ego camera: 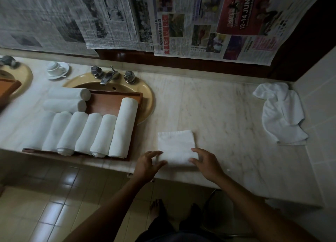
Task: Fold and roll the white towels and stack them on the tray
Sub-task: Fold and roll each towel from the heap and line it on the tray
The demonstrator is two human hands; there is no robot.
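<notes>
A folded white towel (175,145) lies flat on the marble counter near its front edge. My left hand (148,164) touches its near left corner, and my right hand (206,162) rests on its near right corner, fingers spread and lightly bent. A brown wooden tray (107,100) sits over the sink to the left and carries several rolled white towels (101,134), with two more rolls (65,100) lying crosswise at its back. A crumpled white towel (281,112) lies at the counter's far right.
A beige sink (148,100) with a metal tap (109,76) lies under the tray. An upturned cup on a saucer (57,69) stands behind it. Newspaper sheets (181,20) cover the back wall. A tiled wall bounds the counter's right end.
</notes>
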